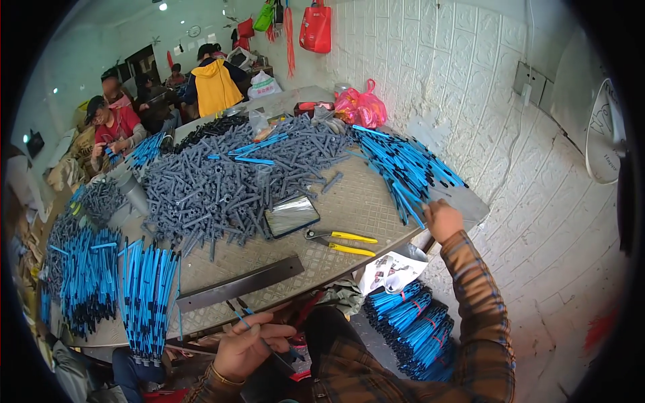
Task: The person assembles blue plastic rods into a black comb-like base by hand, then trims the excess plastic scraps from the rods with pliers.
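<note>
My left hand [248, 342] is closed around a thin blue rod [236, 314] with a dark tip, low in front of the table's near edge. A second dark tip shows beside it, and a dark strip slants down below the fingers. At the right end of the table, my right hand [443, 220] has its fingers curled in a pinch on a blue rod at the near edge of a fanned heap of blue rods [400, 161] with black ends. Its fingertips are partly hidden. Yellow-handled pliers [342, 242] lie between my hands, nearer the table's middle.
Grey plastic tubes [222, 181] form a large heap beside a black tray of thin wires [292, 216]. A dark metal bar [242, 283] lies along the table's front. Blue rod bundles [144, 295] stand at left; tied bundles [410, 329] lie below. Several people work farther back.
</note>
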A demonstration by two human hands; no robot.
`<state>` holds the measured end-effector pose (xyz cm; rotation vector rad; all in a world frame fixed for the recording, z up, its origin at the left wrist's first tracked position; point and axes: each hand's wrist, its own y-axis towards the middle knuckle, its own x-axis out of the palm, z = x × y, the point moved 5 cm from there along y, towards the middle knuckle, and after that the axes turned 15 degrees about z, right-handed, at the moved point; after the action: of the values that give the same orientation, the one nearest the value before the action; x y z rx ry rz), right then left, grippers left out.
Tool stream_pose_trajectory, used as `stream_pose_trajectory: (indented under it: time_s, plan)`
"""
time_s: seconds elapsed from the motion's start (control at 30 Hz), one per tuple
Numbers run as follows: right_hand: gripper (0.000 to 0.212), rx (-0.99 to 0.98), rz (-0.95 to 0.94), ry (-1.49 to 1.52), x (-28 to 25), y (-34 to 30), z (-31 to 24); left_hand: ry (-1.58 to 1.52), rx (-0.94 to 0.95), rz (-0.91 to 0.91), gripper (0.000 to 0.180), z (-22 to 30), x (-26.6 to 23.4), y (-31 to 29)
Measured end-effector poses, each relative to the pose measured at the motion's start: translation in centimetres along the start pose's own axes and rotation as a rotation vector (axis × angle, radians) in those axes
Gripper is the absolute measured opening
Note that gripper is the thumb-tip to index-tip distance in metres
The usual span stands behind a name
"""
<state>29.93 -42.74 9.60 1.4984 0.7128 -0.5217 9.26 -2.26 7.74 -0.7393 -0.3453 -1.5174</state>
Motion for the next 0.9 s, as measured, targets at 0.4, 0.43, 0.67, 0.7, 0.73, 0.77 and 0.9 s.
stream_pose_trajectory:
  time_s: [0.4,0.43,0.67,0.7,0.73,0.77,0.9]
  plan:
    - [0.045,0.677,-0.557,1.712,-8.5,-7.2,-8.1,-0.131,0.133,0.109,0.040,1.1,-0.3,3.8]
    - [0.045,0.745,-0.641,1.718,-7.8,-9.5,-9.1,-0.129,0.189,0.141,0.040,1.4,-0.2,4.4]
    - [0.043,0.911,-1.501,2.040,-5.5,-19.6,-18.8,-0.460,0.109,-0.490,0.026,1.4,0.6,5.3]
    - [0.041,1.093,-1.604,2.142,-5.2,-20.4,-19.5,-0.455,0.114,-0.485,0.026,1.7,0.9,4.9]
    - [0.041,1.091,-1.608,2.146,-5.0,-20.7,-19.9,-0.395,0.187,-0.352,0.024,2.1,1.0,4.5]
    - [0.041,1.078,-1.651,2.116,-4.9,-21.1,-20.1,-0.336,0.257,-0.217,0.021,2.4,1.3,3.9]
    - [0.038,1.074,-1.747,2.089,-5.1,-22.2,-20.5,-0.103,0.387,0.100,0.013,2.5,1.0,3.1]
